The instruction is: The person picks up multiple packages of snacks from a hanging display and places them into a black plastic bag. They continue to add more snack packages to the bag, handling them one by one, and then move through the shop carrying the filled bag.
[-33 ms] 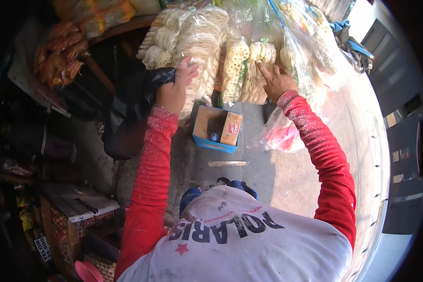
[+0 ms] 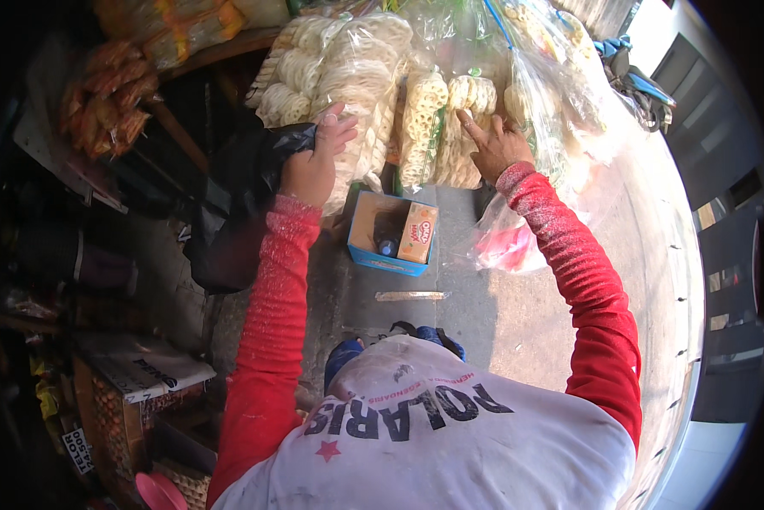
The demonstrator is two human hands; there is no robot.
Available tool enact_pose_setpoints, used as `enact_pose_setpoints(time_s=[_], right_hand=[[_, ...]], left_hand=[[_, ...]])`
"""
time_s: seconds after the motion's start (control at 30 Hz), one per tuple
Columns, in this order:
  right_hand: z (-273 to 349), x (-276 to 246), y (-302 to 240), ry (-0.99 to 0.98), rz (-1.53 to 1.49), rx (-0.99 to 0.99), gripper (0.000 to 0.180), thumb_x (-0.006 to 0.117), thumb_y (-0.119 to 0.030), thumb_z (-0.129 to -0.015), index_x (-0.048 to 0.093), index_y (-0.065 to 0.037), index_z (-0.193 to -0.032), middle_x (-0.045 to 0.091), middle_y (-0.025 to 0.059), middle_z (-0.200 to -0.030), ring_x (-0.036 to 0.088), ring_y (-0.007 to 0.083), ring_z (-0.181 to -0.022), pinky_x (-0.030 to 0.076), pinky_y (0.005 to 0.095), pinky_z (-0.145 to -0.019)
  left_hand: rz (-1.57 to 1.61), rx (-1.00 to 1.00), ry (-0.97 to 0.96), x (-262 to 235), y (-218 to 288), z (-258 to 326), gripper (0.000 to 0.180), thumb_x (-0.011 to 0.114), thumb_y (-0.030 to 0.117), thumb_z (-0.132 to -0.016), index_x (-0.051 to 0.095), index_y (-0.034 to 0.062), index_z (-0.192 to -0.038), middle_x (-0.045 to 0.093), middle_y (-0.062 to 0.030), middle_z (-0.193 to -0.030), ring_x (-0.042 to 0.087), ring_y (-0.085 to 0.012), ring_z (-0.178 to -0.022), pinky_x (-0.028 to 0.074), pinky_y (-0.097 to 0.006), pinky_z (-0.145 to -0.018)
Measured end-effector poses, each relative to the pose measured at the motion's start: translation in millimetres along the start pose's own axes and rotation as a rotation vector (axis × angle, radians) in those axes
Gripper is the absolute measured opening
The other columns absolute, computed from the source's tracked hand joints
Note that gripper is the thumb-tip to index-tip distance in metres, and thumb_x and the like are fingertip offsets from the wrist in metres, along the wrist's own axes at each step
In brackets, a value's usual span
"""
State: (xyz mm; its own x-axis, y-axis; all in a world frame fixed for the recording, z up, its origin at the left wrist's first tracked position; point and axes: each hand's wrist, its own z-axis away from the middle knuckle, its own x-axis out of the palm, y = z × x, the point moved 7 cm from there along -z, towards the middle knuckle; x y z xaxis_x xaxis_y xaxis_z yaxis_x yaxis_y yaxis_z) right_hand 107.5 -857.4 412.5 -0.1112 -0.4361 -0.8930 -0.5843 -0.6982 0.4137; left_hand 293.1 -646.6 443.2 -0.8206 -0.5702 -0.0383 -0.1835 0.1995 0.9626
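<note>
Reaching forward on the left, my left hand has its fingers stretched out along a large clear bag of pale round crackers. A black plastic bag hangs beside that hand and touches it; whether the hand bears its weight I cannot tell. My right hand has its fingers apart, the index finger extended over a narrow pack of ring-shaped crackers. Between the hands hangs another narrow cracker pack. Clear bags of crackers hang just past my right hand.
Below the packs, a blue-edged cardboard box holds a bottle and a smaller orange carton. A clear bag with something pink and red lies under my right forearm. Orange snack packs hang at far left, above a carton.
My right hand has shifted slightly left, and its index finger has moved a little up along the narrow cracker pack. The left hand stays in place.
</note>
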Motion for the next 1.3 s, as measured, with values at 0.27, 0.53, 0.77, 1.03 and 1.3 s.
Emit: enact_pose_setpoints(time_s=[0.27,0.53,0.77,1.03,1.3], right_hand=[[-13,-21,-8,0.364,0.039,-0.073,0.052,0.066,-0.031,-0.081,0.053,-0.017,-0.130,0.043,0.0077,-0.139,0.040,0.0295,-0.131,0.042,0.0499,-0.100],[-38,-36,-13,0.203,0.166,-0.201,0.049,0.059,-0.046,-0.087,0.058,-0.014,-0.125,0.046,0.0071,-0.136,0.036,0.0238,-0.136,0.024,0.0519,-0.115],[-48,-35,10,0.317,0.033,-0.149,0.058,0.051,-0.052,-0.092,0.049,-0.012,-0.134,0.063,0.0133,-0.113,0.052,0.0289,-0.121,0.038,0.0459,-0.107],[-62,-81,-44,0.684,0.107,-0.658,0.050,0.056,-0.044,-0.091,0.048,-0.026,-0.137,0.049,0.0069,-0.135,0.044,0.0270,-0.127,0.034,0.0479,-0.110],[-96,-65,-50,0.014,0.271,-0.605,0.048,0.059,-0.037,-0.087,0.058,-0.023,-0.133,0.044,0.0023,-0.144,0.036,0.0219,-0.136,0.028,0.0498,-0.113]], left_hand=[[0.004,0.040,0.029,-1,4,2,0.058,0.032,0.044,-0.105,0.044,-0.0015,-0.139,0.062,-0.0200,-0.124,0.062,-0.0270,-0.115,0.046,-0.036,-0.100],[-0.024,0.031,0.050,-5,-1,-1,0.057,0.032,0.044,-0.105,0.047,-0.0013,-0.136,0.064,-0.0190,-0.121,0.063,-0.0258,-0.113,0.047,-0.035,-0.098],[-0.035,-0.001,0.020,-4,3,-3,0.064,0.031,0.050,-0.104,0.043,-0.0015,-0.140,0.061,-0.0202,-0.127,0.060,-0.0259,-0.118,0.044,-0.033,-0.102],[-0.164,0.120,0.078,9,1,7,0.055,0.032,0.040,-0.106,0.046,-0.0047,-0.135,0.063,-0.0192,-0.122,0.061,-0.0242,-0.117,0.044,-0.032,-0.102],[-0.104,0.118,0.092,-8,1,5,0.054,0.036,0.039,-0.106,0.048,-0.0072,-0.131,0.064,-0.0198,-0.122,0.063,-0.0235,-0.113,0.045,-0.029,-0.098]])
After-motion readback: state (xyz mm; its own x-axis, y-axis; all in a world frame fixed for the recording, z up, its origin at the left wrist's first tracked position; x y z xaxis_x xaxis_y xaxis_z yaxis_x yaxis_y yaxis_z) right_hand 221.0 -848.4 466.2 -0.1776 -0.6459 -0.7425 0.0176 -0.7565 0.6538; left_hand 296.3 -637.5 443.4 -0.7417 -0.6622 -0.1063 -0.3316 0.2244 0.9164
